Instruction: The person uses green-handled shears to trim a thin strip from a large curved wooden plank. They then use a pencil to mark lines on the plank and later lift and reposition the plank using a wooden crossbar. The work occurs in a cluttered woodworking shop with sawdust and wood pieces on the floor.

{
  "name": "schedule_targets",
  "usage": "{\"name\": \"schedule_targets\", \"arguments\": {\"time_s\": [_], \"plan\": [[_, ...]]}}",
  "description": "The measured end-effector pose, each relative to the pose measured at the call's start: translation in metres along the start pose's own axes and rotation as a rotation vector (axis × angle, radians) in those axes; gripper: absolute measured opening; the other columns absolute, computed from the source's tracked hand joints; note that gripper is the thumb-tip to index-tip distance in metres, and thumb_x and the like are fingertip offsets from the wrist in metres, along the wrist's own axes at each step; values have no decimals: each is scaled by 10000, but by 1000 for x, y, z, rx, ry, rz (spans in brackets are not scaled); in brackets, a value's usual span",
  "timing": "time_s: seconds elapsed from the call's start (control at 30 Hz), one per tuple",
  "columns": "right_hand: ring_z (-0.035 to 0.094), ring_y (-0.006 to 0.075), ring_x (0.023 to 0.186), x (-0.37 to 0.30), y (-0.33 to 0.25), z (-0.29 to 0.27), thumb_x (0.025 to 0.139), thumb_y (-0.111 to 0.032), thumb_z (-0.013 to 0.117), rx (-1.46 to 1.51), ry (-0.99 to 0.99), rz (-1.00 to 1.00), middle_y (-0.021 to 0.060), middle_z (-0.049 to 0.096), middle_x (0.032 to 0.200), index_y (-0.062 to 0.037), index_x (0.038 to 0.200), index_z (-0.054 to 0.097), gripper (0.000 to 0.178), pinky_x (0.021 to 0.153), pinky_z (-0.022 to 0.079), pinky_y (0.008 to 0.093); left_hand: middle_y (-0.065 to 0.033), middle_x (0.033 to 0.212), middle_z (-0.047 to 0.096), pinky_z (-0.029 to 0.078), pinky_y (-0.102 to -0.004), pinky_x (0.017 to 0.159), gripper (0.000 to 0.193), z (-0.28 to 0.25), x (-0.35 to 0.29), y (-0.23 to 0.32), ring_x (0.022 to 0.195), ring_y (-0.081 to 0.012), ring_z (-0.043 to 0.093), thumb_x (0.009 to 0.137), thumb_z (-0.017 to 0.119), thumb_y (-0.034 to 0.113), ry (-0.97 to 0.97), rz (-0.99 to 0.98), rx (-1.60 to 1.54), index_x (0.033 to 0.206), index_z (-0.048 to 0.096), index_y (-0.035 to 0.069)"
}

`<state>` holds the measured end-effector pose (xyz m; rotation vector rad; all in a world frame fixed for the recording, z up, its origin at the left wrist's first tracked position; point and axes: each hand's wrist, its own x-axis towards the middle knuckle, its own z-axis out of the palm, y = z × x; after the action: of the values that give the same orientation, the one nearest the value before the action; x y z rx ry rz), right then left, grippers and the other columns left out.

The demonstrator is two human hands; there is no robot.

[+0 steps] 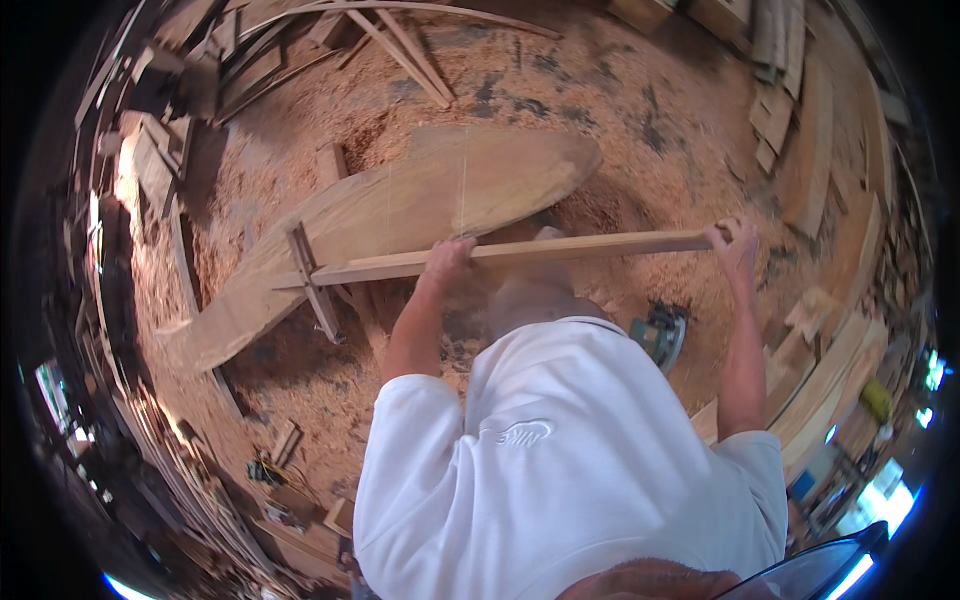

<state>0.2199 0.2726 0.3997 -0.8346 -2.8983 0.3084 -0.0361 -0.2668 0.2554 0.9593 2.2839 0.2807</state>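
Both hands are closed on a long, straight wooden bar held crosswise in front of my body. My left hand wraps it left of its middle, while my right hand grips its right end. Toward the left end a short, darker crosspiece sits across the bar; how the two join cannot be made out. That end lies over the near edge of a large, broad wooden slab with curved sides and a rounded right end. Thin straight lines run across the slab's face.
A narrow timber shows under the slab. Right of my body stands a power saw on the shaving-covered ground. Stacked boards line the right side, and loose sticks lie at the far left. Another tool rests near left.
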Motion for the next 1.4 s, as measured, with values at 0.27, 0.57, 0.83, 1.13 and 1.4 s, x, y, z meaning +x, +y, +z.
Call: {"name": "schedule_targets", "arguments": {"time_s": [0.27, 0.57, 0.83, 1.13, 1.4], "plan": [[618, 341, 1115, 117, 74, -21, 700, -216, 864, -421, -544, -405, 129, 637, 1074, -84, 1048, 601, 456, 986, 462, 466, -190, 965, 749, 556, -526, 889, 224, 17, 98, 69, 1007, -405, 713, 781, 670, 86, 65, -27, -155, 999, 708, 121], [673, 357, 984, 320, 152, -65, 714, -111, 796, -416, -593, -531, 123, 667, 1004, -122, 1016, 618, 350, 821, 529, 485, -160, 979, 752, 576, -491, 819, 295, -16, 230, 166, 960, -377, 724, 811, 800, 264, -65, -309, -487, 1069, 736, 136], [689, 396, 996, 526, 204, -81, 726, -105, 777, -505, -691, -660, 144, 699, 1062, -100, 1055, 620, 365, 813, 536, 514, -117, 971, 753, 559, -482, 865, 295, -74, 360, 255, 1036, -353, 719, 737, 780, 155, 76, -263, -265, 1024, 715, 184], [719, 414, 951, 664, 202, -13, 708, -146, 816, -602, -759, -740, 178, 734, 961, -88, 977, 646, 323, 817, 564, 527, -25, 1140, 743, 459, -531, 1062, 450, -100, 436, 254, 1203, -269, 672, 701, 825, 184, 30, -502, -252, 1131, 708, 251], [725, 428, 973, 673, 47, 181, 735, -241, 804, -479, -904, -894, 217, 749, 1001, -60, 1008, 700, 343, 876, 578, 526, -157, 1298, 660, 449, -511, 1106, 451, -97, 409, 180, 1246, -341, 608, 820, 765, 113, 1093, -1328, -435, 1264, 685, 103]]}}
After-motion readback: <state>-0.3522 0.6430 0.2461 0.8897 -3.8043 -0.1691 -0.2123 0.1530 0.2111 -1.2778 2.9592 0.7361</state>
